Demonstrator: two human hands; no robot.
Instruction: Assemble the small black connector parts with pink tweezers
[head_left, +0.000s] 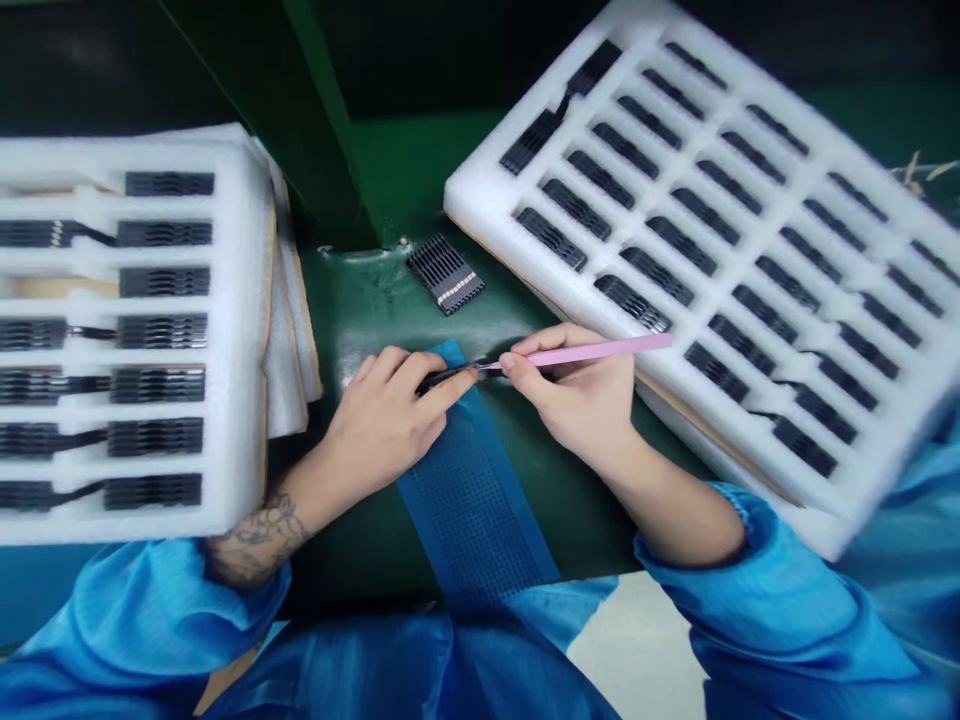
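My left hand (394, 405) is closed on a narrow black part (448, 376), its fingers pressing it down over the top of a blue perforated strip (480, 500). From the other side, my right hand (581, 395) pinches a pair of pink tweezers (592, 352) between thumb and fingers. The metal tips of the tweezers meet the end of the black part beside my left fingertips. Much of the part is hidden under my fingers. Just beyond my hands, a flat black ribbed block (445, 275) with a row of pale marks lies on the green table.
On the right a white foam tray (469, 190) sits at a slant, its slots filled with black ribbed parts. Stacked foam trays (236, 400) with similar parts stand at the left. A green upright post (300, 120) rises behind the green table (360, 330).
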